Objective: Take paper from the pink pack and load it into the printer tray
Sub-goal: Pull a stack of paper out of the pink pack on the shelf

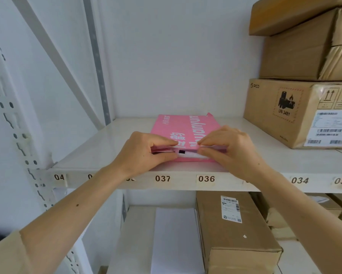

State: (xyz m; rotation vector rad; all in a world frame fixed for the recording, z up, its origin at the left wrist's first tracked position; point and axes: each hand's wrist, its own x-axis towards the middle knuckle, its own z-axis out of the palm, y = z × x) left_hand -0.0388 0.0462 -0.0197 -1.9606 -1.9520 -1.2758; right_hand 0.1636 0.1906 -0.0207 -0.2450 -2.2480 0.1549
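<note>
Pack (186, 128) on shelf (99, 147), left of boxes (296, 113)

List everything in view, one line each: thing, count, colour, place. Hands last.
pink pack: 1, pink, middle of upper shelf, near end open with white paper showing
upper shelf: 1, white, numbered labels on front edge
cardboard boxes: at least 3, brown, stacked at right on upper shelf
long box: 1, brown, lower shelf
white sheets: 1 stack, white, lower shelf, left of long box
left hand: 1, pinching pack's open end
right hand: 1, pinching pack's open end
</note>
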